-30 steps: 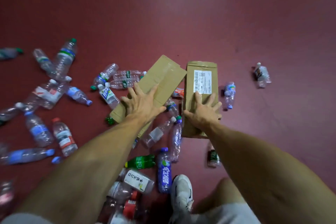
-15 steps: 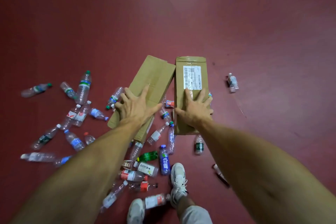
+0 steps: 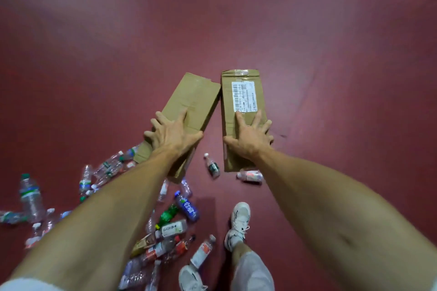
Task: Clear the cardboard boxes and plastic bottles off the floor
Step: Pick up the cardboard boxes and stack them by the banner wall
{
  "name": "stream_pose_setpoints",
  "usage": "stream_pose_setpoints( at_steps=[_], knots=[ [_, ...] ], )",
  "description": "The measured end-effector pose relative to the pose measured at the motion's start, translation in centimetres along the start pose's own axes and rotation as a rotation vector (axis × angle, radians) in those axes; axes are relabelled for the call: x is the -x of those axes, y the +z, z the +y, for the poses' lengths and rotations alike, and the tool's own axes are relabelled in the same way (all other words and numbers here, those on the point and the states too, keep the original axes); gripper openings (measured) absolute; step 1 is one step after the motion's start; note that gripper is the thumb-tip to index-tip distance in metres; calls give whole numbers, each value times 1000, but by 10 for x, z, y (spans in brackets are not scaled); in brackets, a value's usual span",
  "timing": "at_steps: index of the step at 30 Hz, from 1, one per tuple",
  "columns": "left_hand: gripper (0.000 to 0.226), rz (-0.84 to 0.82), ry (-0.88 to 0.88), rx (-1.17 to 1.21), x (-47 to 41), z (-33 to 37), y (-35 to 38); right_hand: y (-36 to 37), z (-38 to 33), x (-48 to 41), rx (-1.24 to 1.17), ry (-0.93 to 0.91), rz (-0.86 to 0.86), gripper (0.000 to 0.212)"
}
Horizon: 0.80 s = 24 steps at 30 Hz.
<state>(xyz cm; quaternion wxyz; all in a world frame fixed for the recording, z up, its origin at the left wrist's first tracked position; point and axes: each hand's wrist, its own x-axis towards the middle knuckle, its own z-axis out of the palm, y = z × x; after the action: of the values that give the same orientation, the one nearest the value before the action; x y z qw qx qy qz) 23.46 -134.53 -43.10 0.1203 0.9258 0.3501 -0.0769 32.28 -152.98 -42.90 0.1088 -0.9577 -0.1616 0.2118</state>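
L hand (image 3: 173, 136) & R hand (image 3: 250, 140), fingers spread flat, are pressing on L box (image 3: 196, 99) & R box (image 3: 227, 104), doing the box-clearing step, next prob. needing edge grips to lift.

light: dim, soft sheen on far floor (image 3: 142, 7) | edges: wide-angle bending | bottles (image 3: 30, 196) lower left perhaps motion-blurred

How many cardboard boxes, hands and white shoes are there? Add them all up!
Cardboard boxes: 2, the plain box and the labelled box
Hands: 2, the left hand and the right hand
White shoes: 2, the upper shoe and the lower shoe
Total: 6
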Motion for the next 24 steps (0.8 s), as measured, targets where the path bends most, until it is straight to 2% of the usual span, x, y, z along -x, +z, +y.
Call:
stream_pose_setpoints(
  at_steps=[7, 14, 19, 24],
  knots=[
    [79, -44, 297, -23, 25, 177, 27, -53, 163, 23, -111, 273, 112, 88],
    [83, -84, 559, -96, 51, 384, 69, -110, 350, 42, -186, 499, 175, 87],
    [80, -128, 799, -103, 102, 533, 100, -143, 474, 86, -256, 728, 223, 89],
    [79, -189, 997, -83, 161, 657, 120, -171, 566, 130, -321, 937, 304, 89]
  ],
)
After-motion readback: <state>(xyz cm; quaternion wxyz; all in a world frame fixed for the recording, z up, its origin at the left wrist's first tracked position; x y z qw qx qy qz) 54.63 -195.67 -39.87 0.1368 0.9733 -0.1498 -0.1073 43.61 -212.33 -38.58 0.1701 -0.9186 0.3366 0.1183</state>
